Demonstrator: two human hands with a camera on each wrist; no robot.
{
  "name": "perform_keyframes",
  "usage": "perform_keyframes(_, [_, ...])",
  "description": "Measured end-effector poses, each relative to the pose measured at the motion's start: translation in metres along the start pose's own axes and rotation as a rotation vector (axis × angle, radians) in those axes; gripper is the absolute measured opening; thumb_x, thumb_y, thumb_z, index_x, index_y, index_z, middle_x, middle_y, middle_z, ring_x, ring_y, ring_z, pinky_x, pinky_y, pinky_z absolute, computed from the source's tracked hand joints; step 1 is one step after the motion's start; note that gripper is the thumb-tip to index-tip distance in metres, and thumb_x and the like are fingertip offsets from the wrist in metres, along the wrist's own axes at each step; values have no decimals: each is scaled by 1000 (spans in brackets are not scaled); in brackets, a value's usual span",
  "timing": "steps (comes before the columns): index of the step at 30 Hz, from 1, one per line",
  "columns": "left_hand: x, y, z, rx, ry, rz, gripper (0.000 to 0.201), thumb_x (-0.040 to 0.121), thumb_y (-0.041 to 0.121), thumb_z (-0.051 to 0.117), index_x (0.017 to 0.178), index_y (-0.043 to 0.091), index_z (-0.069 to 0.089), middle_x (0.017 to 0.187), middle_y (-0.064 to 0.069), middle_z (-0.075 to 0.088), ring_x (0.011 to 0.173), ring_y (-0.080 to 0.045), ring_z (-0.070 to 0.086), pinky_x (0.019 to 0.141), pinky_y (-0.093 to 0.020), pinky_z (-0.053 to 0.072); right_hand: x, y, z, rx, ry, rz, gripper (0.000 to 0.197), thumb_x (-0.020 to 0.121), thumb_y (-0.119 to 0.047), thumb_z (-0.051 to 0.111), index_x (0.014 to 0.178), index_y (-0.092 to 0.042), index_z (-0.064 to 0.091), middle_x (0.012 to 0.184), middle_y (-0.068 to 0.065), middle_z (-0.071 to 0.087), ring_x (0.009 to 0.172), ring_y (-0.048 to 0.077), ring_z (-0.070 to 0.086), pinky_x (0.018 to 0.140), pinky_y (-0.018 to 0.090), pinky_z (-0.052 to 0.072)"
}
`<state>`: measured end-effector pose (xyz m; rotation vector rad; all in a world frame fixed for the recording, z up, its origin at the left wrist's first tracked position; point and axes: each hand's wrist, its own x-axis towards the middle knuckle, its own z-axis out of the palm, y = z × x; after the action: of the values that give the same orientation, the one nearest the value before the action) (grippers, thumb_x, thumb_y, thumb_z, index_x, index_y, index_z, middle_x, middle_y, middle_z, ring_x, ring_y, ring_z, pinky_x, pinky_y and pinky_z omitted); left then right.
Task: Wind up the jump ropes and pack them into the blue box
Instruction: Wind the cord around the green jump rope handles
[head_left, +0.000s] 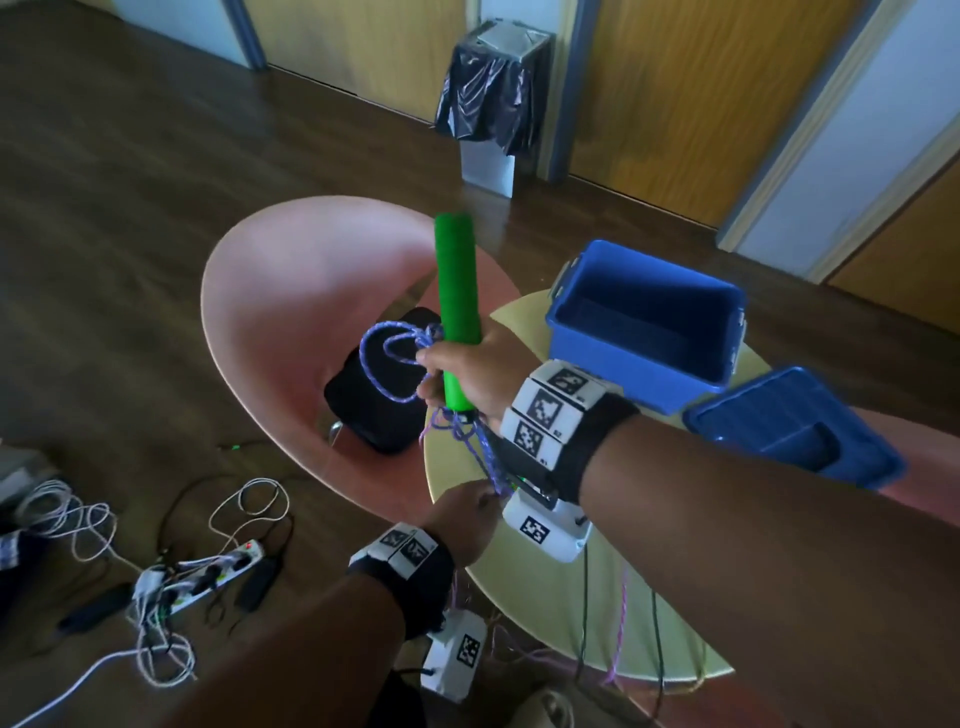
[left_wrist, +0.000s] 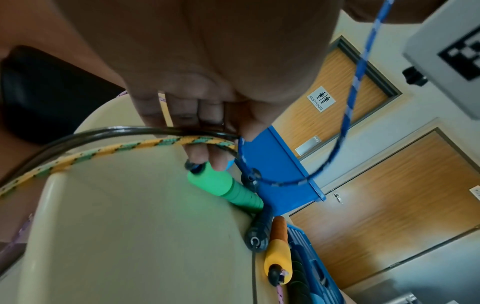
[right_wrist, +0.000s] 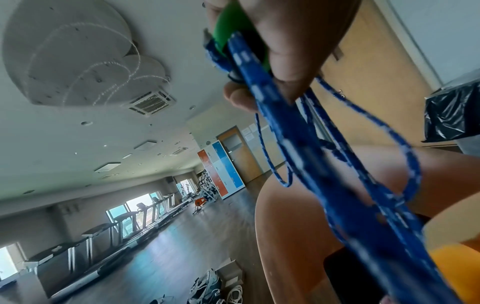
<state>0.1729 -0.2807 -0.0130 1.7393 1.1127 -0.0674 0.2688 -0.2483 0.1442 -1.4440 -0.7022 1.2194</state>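
Observation:
My right hand grips a pair of green jump-rope handles upright above the table edge. The blue-and-white rope loops out to the left of the fist and hangs below it. In the right wrist view that hand grips the green handle, and the rope runs down from it. Lower down, my left hand pinches a hanging strand; the left wrist view shows its fingers curled over the blue rope. The open blue box stands empty at the back right of the table.
The box lid lies right of the box on the round yellow table. Other ropes lie there: a green handle, a black handle, an orange-yellow handle, a yellow-green cord. A pink chair stands behind; cables litter the floor.

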Motion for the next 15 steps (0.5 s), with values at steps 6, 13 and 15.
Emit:
perform_keyframes(6, [-8, 5, 3, -135, 70, -95, 28, 101, 10, 46, 118, -3, 64, 85, 6, 60, 110, -31, 63, 87, -26, 47, 2, -21, 7, 37, -19, -90, 23, 84, 6, 63, 79, -11, 50, 60, 9, 53, 47, 24, 58, 54, 32, 50])
perform_keyframes(13, [-7, 17, -15, -317, 153, -25, 28, 94, -5, 42, 81, 7, 62, 72, 3, 59, 52, 7, 54, 54, -8, 37, 8, -43, -7, 133, 44, -132, 18, 86, 9, 61, 79, -6, 53, 59, 9, 53, 45, 19, 59, 50, 29, 50])
perform_keyframes(15, [-2, 17, -12, -550, 197, -130, 31, 96, -4, 37, 78, 7, 60, 59, 1, 64, 48, -4, 57, 53, -16, 43, 8, -47, -9, 127, 24, -133, 7, 86, 7, 60, 91, 3, 59, 60, 10, 53, 47, 21, 60, 52, 30, 50])
